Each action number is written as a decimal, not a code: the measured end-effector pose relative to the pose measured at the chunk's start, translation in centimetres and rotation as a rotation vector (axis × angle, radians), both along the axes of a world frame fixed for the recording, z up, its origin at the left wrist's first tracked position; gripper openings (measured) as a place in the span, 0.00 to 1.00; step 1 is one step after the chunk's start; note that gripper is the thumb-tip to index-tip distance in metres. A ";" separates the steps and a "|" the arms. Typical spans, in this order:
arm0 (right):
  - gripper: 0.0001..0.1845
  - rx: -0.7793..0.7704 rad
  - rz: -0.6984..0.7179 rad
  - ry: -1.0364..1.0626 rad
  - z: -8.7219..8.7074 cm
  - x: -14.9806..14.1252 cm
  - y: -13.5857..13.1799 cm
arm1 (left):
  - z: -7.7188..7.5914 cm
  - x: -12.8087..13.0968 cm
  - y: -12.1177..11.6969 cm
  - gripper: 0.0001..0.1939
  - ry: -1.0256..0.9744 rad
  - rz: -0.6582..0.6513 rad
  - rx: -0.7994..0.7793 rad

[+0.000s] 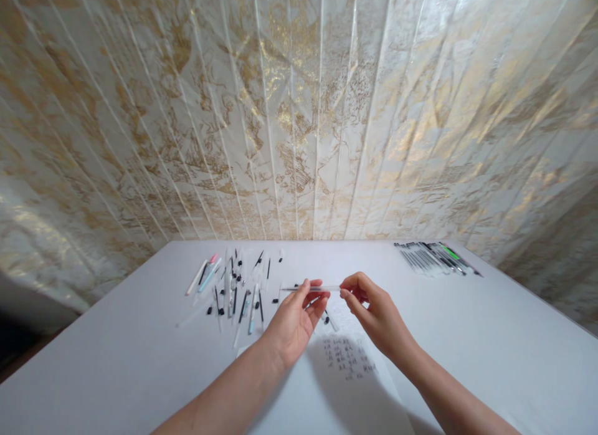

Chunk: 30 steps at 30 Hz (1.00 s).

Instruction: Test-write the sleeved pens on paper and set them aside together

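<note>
In the middle of the head view, a slim pen with a clear barrel (332,288) lies level between both hands, its thin tip pointing left. My left hand (294,326) is closed on it, thumb on the near side and fingers behind. At the other end, my right hand (376,307) pinches the barrel between thumb and fingertips. Below them on the table is a white sheet of paper (289,391) with rows of dark handwriting (348,357). Another pen part (332,323) lies just under the hands, partly hidden by my left fingers.
Loose pen parts, dark refills and small black caps (233,291) are scattered on the white table (93,360) at left. A neat row of pens (432,258) lies at the back right, one of them bright green. A patterned curtain (299,111) hangs behind the table.
</note>
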State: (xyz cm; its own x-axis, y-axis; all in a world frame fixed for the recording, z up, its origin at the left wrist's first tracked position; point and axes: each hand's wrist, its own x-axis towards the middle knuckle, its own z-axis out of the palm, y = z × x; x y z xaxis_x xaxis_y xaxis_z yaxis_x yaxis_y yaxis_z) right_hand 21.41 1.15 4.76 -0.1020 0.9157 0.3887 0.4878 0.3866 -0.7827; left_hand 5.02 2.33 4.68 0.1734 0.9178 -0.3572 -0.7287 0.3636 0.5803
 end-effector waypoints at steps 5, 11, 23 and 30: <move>0.06 0.028 -0.010 -0.005 -0.9 -0.7 -0.2 | -0.4 0.0 0.0 0.11 0.004 0.004 -0.002; 0.11 0.063 0.030 -0.082 -1.7 -1.2 -0.6 | -0.5 0.0 0.2 0.11 0.024 0.006 0.010; 0.09 0.021 0.045 -0.167 -1.6 -0.6 0.1 | -1.8 -3.3 5.4 0.08 0.211 0.138 -0.064; 0.10 -0.004 0.047 -0.218 -1.9 0.0 0.7 | -1.2 -5.1 7.9 0.14 0.186 0.040 -0.187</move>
